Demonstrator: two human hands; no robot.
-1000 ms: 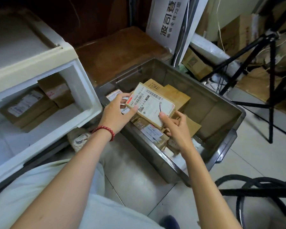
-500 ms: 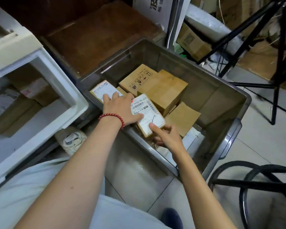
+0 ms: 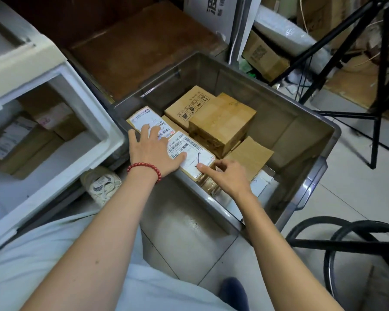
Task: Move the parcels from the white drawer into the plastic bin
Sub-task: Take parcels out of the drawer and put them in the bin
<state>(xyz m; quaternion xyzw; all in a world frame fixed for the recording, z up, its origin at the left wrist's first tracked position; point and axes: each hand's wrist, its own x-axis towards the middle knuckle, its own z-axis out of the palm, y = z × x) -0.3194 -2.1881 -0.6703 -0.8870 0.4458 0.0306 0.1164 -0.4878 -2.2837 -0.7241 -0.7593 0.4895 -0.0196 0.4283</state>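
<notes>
The grey plastic bin stands on the floor in front of me and holds several cardboard parcels. A flat parcel with a white barcode label lies at the bin's near left side. My left hand, with a red bead bracelet, lies flat with spread fingers over this parcel and the labelled parcel behind it. My right hand touches the flat parcel's near corner with its index finger. The white drawer stands open at the left with brown parcels inside.
A taller brown box sits in the bin's middle. A black tripod stands at the right, black hoses lie at the lower right. A shoe rests between drawer and bin. Cartons and a brown board are behind.
The flat labelled parcel went from held above the bin to lying inside it. Both hands followed it down; my left hand now lies flat on top.
</notes>
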